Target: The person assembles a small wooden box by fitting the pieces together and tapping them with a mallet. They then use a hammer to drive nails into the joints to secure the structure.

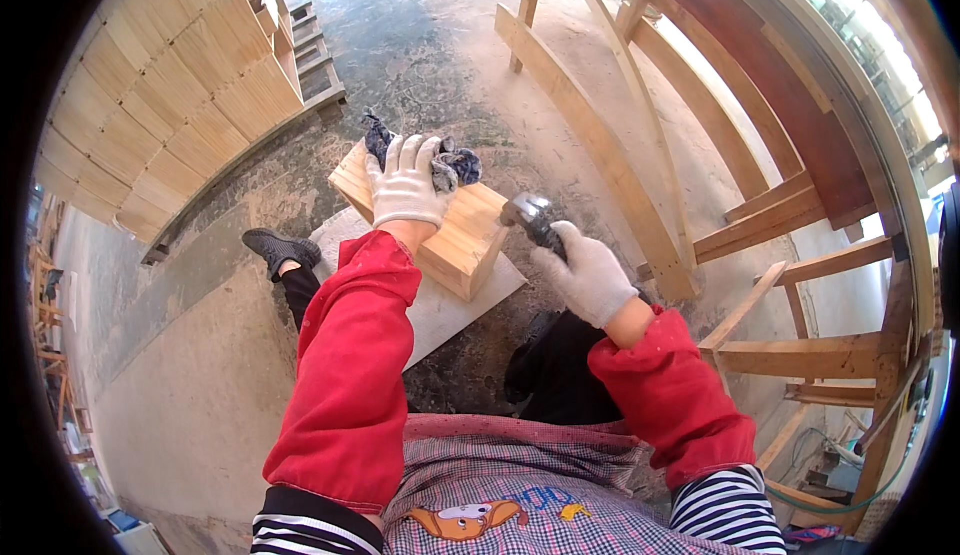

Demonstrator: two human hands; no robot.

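A pale wooden box (470,238) stands on a light board (440,321) on the floor in front of me. My left hand (408,185), in a white glove, lies over the box top with its fingers pressed on a crumpled dark patterned rag (460,166). Bits of the rag stick out on both sides of the fingers. At the box's right end, my right hand (588,277), gloved too, is closed round the dark handle of a hammer (537,217). The hammer's shiny metal head is close to the box's right edge; I cannot tell whether they touch.
Stacked wooden boxes (170,95) rise at the far left on a pallet (316,65). A large wooden frame with slanting legs (610,145) fills the right side. My dark shoe (280,251) rests left of the board. A green hose (830,505) curves at the lower right.
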